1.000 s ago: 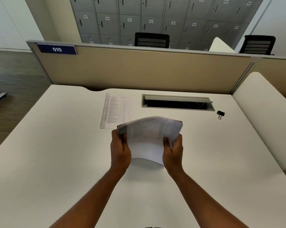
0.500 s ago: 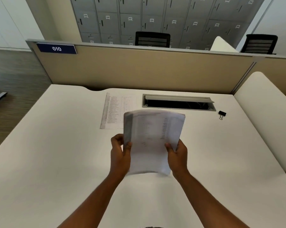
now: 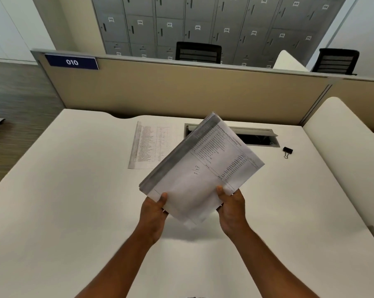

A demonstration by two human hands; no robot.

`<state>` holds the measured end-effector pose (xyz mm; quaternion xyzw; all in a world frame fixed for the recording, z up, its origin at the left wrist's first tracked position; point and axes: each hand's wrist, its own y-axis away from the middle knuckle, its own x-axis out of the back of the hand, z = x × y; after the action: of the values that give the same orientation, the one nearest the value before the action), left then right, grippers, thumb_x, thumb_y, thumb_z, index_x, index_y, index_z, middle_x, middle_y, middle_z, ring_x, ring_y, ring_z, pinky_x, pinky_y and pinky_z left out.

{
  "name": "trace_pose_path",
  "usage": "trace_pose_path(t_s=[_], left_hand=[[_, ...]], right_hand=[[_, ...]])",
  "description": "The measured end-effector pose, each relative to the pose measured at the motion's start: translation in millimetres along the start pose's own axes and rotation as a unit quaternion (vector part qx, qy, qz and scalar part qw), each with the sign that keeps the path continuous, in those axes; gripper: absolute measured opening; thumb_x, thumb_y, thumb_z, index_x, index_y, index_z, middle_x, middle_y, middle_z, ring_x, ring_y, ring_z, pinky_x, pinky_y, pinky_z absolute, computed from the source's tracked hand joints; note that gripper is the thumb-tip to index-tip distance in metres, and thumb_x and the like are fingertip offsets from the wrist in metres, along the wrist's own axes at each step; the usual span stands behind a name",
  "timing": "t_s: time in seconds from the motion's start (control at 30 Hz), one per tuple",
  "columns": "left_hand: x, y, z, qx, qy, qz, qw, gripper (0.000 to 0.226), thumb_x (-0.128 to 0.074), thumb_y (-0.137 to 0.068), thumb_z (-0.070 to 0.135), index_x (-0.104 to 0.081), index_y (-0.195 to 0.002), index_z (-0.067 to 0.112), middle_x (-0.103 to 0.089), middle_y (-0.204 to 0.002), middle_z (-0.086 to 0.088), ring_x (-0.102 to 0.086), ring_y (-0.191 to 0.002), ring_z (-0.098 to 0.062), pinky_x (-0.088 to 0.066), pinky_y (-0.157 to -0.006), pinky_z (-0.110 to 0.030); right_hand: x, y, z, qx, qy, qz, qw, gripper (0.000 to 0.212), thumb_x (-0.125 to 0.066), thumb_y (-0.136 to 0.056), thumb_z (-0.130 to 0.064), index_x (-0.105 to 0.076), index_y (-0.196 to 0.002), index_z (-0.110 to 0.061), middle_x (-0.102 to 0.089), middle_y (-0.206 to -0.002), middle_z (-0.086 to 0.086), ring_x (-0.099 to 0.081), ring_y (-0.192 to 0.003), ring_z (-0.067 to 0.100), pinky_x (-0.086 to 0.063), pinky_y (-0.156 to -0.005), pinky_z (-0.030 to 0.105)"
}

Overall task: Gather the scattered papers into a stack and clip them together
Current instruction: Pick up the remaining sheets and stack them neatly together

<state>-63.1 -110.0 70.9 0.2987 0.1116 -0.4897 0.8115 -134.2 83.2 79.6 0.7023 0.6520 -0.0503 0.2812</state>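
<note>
Gripping paper stack point(image 3: 200, 173) between fingers point(image 3: 163, 197)

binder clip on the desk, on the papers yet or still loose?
Loose. The binder clip lies alone on the desk, apart from the stack held by left hand and right hand.

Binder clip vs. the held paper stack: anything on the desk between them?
No. In the head view, only bare white desk separates the binder clip from the paper stack.

One held stack of papers point(image 3: 203, 175), one loose sheet point(image 3: 148, 145) on the surface point(image 3: 63, 190), one binder clip point(image 3: 287, 151), two hands, two black chairs.
</note>
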Motion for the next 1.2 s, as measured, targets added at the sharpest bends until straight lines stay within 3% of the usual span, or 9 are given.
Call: trace_pose_path(t_s=[0.1,0.2,0.4,0.6,0.77,0.87,0.97,1.07,1.2], left_hand=[[9,-6,11,-0.079,-0.066,0.033,0.994,0.041,-0.058,-0.094,0.011,-0.052,-0.135,0.015,-0.066,-0.126,-0.009,-0.062,-0.116,-0.028,-0.049,-0.098,-0.048],[25,-12,26,-0.136,-0.165,0.064,0.975,0.033,-0.054,-0.097,0.006,-0.057,-0.129,0.012,-0.067,-0.121,-0.008,-0.064,-0.112,-0.026,-0.052,-0.096,-0.043],[28,-16,43,-0.214,-0.314,0.067,0.923,0.03,-0.054,-0.097,0.008,-0.056,-0.126,0.015,-0.067,-0.116,-0.003,-0.063,-0.105,-0.02,-0.053,-0.092,-0.043],[15,-3,35,-0.258,-0.347,0.097,0.896,0.034,-0.056,-0.097,0.015,-0.053,-0.13,0.017,-0.065,-0.118,0.0,-0.061,-0.106,-0.016,-0.05,-0.092,-0.034],[15,11,27,-0.296,-0.349,0.108,0.883,0.024,-0.059,-0.095,0.01,-0.053,-0.117,0.017,-0.061,-0.105,0.01,-0.057,-0.097,0.007,-0.043,-0.082,-0.006],[26,13,19,-0.299,-0.36,0.095,0.878,0.025,-0.062,-0.091,0.003,-0.051,-0.109,0.017,-0.06,-0.1,0.015,-0.057,-0.095,0.0,-0.042,-0.082,-0.008],[30,12,12,-0.282,-0.367,0.087,0.882,0.026,-0.062,-0.092,0.004,-0.049,-0.105,0.022,-0.06,-0.096,0.013,-0.059,-0.091,-0.004,-0.043,-0.079,-0.01],[28,10,13,-0.276,-0.377,0.093,0.879,0.023,-0.058,-0.094,0.005,-0.048,-0.105,0.023,-0.06,-0.095,0.013,-0.057,-0.085,0.003,-0.044,-0.074,-0.012],[31,9,14,-0.258,-0.376,0.096,0.885,0.027,-0.061,-0.093,0.011,-0.047,-0.115,0.018,-0.058,-0.104,0.016,-0.056,-0.095,0.008,-0.042,-0.079,-0.009]], right_hand=[[10,-3,-15,0.012,-0.002,-0.032,0.999,0.042,-0.065,-0.088,0.006,-0.063,-0.127,-0.01,-0.073,-0.12,0.012,-0.069,-0.108,0.03,-0.06,-0.081,0.04],[28,-17,-44,0.045,-0.003,-0.023,0.999,0.048,-0.07,-0.084,0.004,-0.063,-0.127,-0.015,-0.074,-0.113,0.011,-0.07,-0.1,0.028,-0.059,-0.08,0.038],[39,-25,-62,0.068,0.325,-0.134,0.934,0.04,-0.083,-0.079,-0.016,-0.067,-0.116,-0.018,-0.078,-0.107,0.003,-0.075,-0.099,0.026,-0.063,-0.082,0.038],[26,-13,-26,0.158,0.277,-0.021,0.948,0.011,-0.079,-0.086,-0.015,-0.071,-0.093,-0.018,-0.076,-0.09,-0.001,-0.073,-0.086,0.021,-0.059,-0.067,0.024],[28,-1,-5,0.189,0.258,-0.01,0.947,0.025,-0.081,-0.085,-0.01,-0.07,-0.103,-0.024,-0.076,-0.094,-0.013,-0.07,-0.09,0.005,-0.057,-0.076,0.02],[39,-3,5,0.186,0.292,-0.013,0.938,0.03,-0.082,-0.083,-0.008,-0.07,-0.107,-0.023,-0.075,-0.102,-0.008,-0.07,-0.101,0.013,-0.057,-0.087,0.032],[43,-3,13,0.165,0.326,-0.003,0.931,0.025,-0.08,-0.087,-0.016,-0.07,-0.109,-0.026,-0.075,-0.1,-0.015,-0.07,-0.098,0.004,-0.058,-0.089,0.034],[41,-2,14,0.168,0.329,0.006,0.929,0.027,-0.077,-0.09,-0.017,-0.069,-0.113,-0.025,-0.074,-0.106,-0.013,-0.068,-0.099,-0.001,-0.057,-0.089,0.028],[45,-1,16,0.168,0.34,0.007,0.925,0.031,-0.077,-0.09,-0.016,-0.065,-0.116,-0.027,-0.071,-0.11,-0.013,-0.067,-0.101,-0.001,-0.054,-0.086,0.02]])
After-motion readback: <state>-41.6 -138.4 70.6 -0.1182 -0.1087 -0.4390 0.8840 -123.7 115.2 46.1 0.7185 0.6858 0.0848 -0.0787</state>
